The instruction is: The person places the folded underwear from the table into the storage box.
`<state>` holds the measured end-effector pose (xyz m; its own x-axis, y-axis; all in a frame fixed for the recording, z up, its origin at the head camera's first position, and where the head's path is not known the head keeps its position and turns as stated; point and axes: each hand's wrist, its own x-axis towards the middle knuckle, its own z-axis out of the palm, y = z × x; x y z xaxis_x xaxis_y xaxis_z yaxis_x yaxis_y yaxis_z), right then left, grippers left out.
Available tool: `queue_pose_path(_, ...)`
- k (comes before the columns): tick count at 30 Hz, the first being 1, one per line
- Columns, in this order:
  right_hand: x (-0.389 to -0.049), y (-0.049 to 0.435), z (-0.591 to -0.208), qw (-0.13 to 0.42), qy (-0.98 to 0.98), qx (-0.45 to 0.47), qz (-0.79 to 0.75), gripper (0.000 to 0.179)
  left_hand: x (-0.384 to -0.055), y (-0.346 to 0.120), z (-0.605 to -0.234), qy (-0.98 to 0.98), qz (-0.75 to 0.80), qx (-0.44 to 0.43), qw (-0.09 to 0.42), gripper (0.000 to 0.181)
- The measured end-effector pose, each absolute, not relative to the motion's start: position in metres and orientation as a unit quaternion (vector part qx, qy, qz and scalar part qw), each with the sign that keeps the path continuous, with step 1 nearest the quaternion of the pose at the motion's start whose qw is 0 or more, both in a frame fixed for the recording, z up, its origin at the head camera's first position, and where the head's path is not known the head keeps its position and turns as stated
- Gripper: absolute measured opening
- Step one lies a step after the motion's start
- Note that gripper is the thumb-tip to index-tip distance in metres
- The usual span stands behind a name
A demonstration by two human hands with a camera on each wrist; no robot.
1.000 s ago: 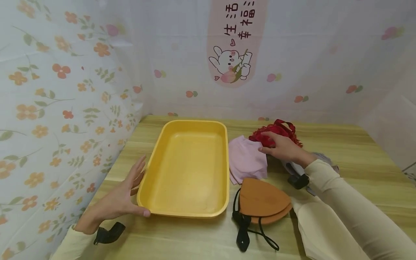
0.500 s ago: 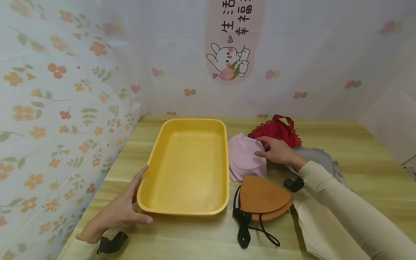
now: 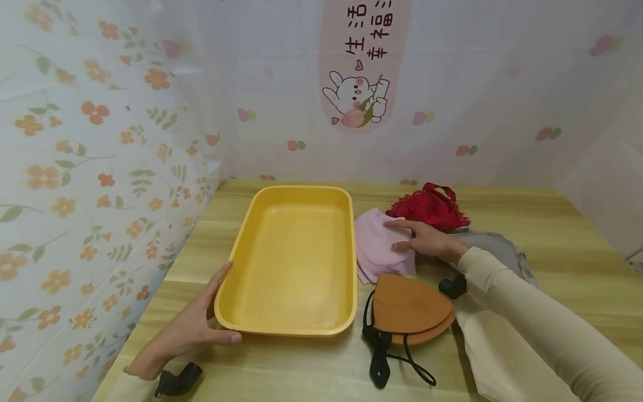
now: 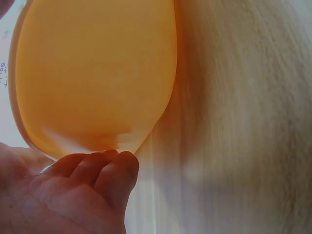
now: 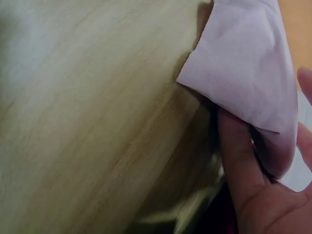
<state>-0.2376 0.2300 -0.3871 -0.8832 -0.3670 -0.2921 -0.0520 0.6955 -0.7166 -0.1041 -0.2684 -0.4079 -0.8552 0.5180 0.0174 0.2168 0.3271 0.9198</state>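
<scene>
My left hand is at the near left corner of a yellow plastic tray. Its fingers touch the outer side wall, and the thumb lies spread along the front. In the left wrist view, the fingertips press against the tray wall. On the right, my right hand reaches over a pink folded cloth, thumb and fingers apart. The right wrist view shows one finger tucked under the ribbed hem of the pink cloth; other fingers are partly cut off.
A red fringed fabric item with a ribbon loop lies behind the right hand. Grey cloth is partly under the right forearm. Nearer are an orange folded piece with a black cord and toggle, and beige cloth.
My right hand has moved from over the red item leftward and nearer, onto the pink cloth. The left hand has slid closer against the tray's corner.
</scene>
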Motion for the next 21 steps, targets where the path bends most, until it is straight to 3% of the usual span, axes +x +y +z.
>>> queue_pose_path(10, -0.2394, 0.2289, -0.3881, 0.231, 0.882, -0.108, -0.398, 0.070, -0.1034, -0.2686, -0.4085, 0.812, 0.523, 0.219, 0.138, 0.122)
queue_pose_path(21, -0.2404, 0.2300, -0.3930, 0.207, 0.882, -0.099, -0.412, 0.065, -0.1037, -0.2701, -0.4064, 0.826, 0.505, 0.212, 0.136, 0.119)
